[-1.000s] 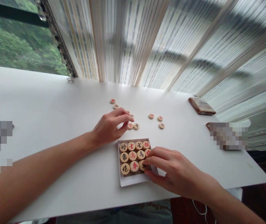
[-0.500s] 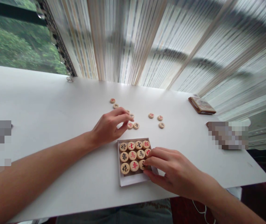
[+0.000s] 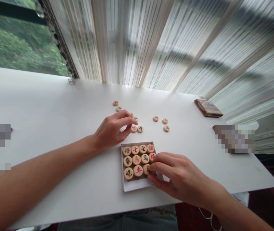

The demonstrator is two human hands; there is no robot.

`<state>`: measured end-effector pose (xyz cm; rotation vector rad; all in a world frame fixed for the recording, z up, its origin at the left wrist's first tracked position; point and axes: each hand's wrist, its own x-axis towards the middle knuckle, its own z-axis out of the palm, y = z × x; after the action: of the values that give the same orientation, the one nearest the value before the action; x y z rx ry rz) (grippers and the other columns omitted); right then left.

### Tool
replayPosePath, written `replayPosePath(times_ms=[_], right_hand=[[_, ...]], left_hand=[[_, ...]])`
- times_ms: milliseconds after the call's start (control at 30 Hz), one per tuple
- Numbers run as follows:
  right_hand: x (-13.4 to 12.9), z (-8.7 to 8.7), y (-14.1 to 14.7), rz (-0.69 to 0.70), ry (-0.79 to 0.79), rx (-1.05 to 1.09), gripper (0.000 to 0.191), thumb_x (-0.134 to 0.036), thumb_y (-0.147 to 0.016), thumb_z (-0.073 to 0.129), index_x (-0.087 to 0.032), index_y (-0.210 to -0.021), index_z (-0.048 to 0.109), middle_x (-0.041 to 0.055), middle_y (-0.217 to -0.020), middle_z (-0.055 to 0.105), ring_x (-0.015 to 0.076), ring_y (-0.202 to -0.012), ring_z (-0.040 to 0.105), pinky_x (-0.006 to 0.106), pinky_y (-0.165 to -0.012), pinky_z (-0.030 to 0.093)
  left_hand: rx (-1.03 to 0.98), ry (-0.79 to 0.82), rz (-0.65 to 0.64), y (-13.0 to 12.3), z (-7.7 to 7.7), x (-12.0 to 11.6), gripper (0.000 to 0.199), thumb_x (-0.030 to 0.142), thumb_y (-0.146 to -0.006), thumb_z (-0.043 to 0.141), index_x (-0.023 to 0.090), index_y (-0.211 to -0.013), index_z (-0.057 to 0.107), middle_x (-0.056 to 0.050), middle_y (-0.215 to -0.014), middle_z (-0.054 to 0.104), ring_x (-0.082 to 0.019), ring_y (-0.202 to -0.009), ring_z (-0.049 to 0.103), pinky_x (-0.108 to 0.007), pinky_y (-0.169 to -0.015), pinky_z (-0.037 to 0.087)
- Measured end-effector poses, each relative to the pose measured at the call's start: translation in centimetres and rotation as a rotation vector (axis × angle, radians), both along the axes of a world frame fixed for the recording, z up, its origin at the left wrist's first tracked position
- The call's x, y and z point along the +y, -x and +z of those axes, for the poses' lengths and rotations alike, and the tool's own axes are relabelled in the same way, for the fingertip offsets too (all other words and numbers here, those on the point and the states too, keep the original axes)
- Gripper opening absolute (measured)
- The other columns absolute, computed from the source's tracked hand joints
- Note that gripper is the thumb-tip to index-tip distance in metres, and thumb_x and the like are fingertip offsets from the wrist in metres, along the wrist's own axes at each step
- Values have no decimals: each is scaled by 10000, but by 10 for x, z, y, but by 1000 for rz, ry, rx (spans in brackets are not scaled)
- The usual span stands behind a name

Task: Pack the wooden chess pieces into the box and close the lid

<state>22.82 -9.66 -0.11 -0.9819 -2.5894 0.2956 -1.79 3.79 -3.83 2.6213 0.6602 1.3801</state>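
Observation:
A shallow white box (image 3: 137, 186) in front of me holds rows of round wooden xiangqi pieces with red or black characters. My right hand (image 3: 175, 175) reaches over its right side, thumb and fingers closed around a black-marked xiangqi piece (image 3: 146, 169) in the nearest row; part of that piece is hidden. Beyond the box, my left hand (image 3: 115, 126) hovers by some loose pieces, its index finger and thumb curved with a gap between them. A red-marked piece (image 3: 134, 128) and a black-marked piece (image 3: 140, 129) lie beside its fingertips.
More loose pieces lie farther back, among them a red-marked one (image 3: 116, 103) and a group near another black-marked one (image 3: 166, 128). A flat brown box (image 3: 208, 107) rests at the right of the white table (image 3: 62, 186). Striped curtains (image 3: 132, 41) hang behind.
Hardly anything differs. Both hands and the pieces keep their places; the view has only shifted slightly.

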Motion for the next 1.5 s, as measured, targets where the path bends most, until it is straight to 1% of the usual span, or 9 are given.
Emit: replayPosePath(times_ms=[433,533,667,767,833,1000,1133,1267,1500], right_hand=[[-1,-2,1,0,-27,-7,160,-151,-1039,598,-188,-902,670,30,-828,665,177,-686,572,305,-622,411],[-2,-1,-1,0,-9,-6,148,-156,-1035,610,-187,-907,680,31,-827,674,177,-681,586,305,-617,423],[-1,5,-11,-43,20,43,75,-184,-1027,649,-178,-986,712,50,-875,713,183,-738,658,294,-666,487],[4,10,-20,-95,15,69,87,-187,-1036,643,-178,-1044,729,60,-908,734,180,-769,696,284,-698,521],[7,11,-23,-122,7,59,102,-195,-1040,641,-180,-1072,737,59,-920,742,173,-761,703,278,-690,528],[11,1,-23,-155,41,30,126,-220,-1042,645,-187,-1104,750,60,-930,749,175,-755,713,284,-688,544],[12,-5,-22,-158,27,-4,141,-224,-1042,635,-182,-1106,754,67,-922,750,181,-751,716,289,-688,552],[12,-6,-22,-159,19,-3,124,-204,-1032,650,-171,-1078,761,66,-904,744,181,-753,725,280,-688,556],[12,-6,-20,-152,-14,-9,100,-178,-1019,662,-168,-1038,759,64,-896,744,181,-758,731,280,-693,559]], left_hand=[[5,27,8,0,0,-1,183,82,-990,612,173,-1022,768,-73,-1014,753,-167,-928,755,-283,-851,624],[5,27,8,0,0,0,188,83,-993,608,172,-1026,769,-76,-1020,757,-166,-923,755,-286,-845,624],[-1,20,7,0,0,0,184,79,-992,611,169,-1020,769,-77,-1013,758,-165,-924,756,-285,-839,624],[3,15,5,0,-1,1,182,72,-988,613,160,-1020,770,-84,-1015,758,-168,-919,756,-283,-825,624],[4,13,2,0,-1,1,178,73,-986,617,158,-1018,770,-86,-1014,758,-171,-920,756,-286,-823,624],[11,28,12,1,-1,1,183,81,-984,618,176,-1023,769,-79,-1027,763,-173,-933,759,-295,-833,630],[10,40,14,1,0,0,189,85,-982,616,187,-1022,769,-70,-1025,763,-171,-939,760,-297,-843,635],[18,42,19,1,0,0,186,89,-983,615,184,-1020,770,-74,-1027,765,-174,-949,761,-295,-854,633],[12,18,16,0,0,1,182,77,-981,620,175,-1020,768,-73,-1024,766,-166,-923,759,-283,-828,629]])
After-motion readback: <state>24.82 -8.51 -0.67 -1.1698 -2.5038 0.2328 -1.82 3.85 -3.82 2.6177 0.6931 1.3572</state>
